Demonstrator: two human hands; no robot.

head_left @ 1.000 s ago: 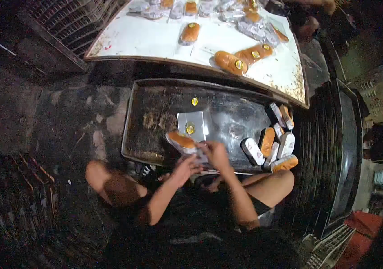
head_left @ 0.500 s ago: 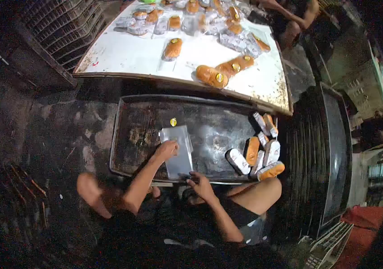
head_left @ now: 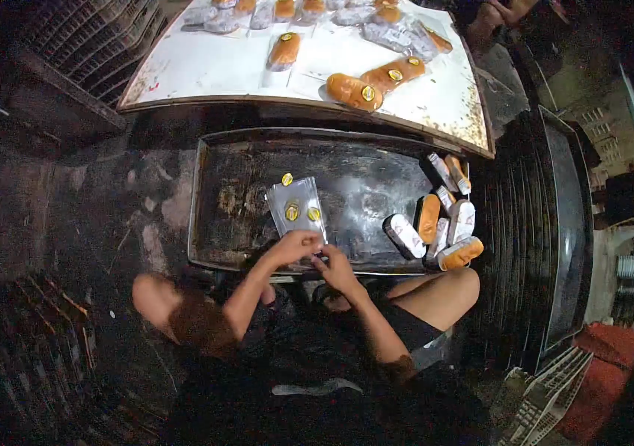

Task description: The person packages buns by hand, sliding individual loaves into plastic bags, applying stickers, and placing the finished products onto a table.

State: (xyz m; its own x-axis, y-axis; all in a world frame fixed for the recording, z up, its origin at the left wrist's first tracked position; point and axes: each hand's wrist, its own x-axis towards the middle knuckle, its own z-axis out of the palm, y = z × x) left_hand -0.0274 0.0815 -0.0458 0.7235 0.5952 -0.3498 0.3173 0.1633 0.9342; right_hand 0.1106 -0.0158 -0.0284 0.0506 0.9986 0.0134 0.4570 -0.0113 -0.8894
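Observation:
In front of me a stack of clear plastic bags [head_left: 303, 195] lies on a dark metal baking tray [head_left: 242, 143]. Two round yellow stickers [head_left: 291, 213] are on the bags, and a third yellow sticker [head_left: 287, 179] sits by their top edge. Over the lower end of the bags, my left hand [head_left: 293, 250] has its fingers pinched together. Close beside it is my right hand [head_left: 339, 270], its fingers curled in a pinch near the left fingertips. Whatever lies between the fingers is too small to make out.
Several wrapped bread rolls [head_left: 428, 218] are piled at the tray's right end. A white table [head_left: 220, 70] beyond holds more bagged rolls, including a stickered roll [head_left: 284, 52]. Dark stacked trays [head_left: 514, 245] stand at right. Another person's arm [head_left: 506, 13] shows top right.
My left hand has left the middle of the bags and come down beside my right hand. Two yellow stickers now show on the bags. The view has shifted slightly.

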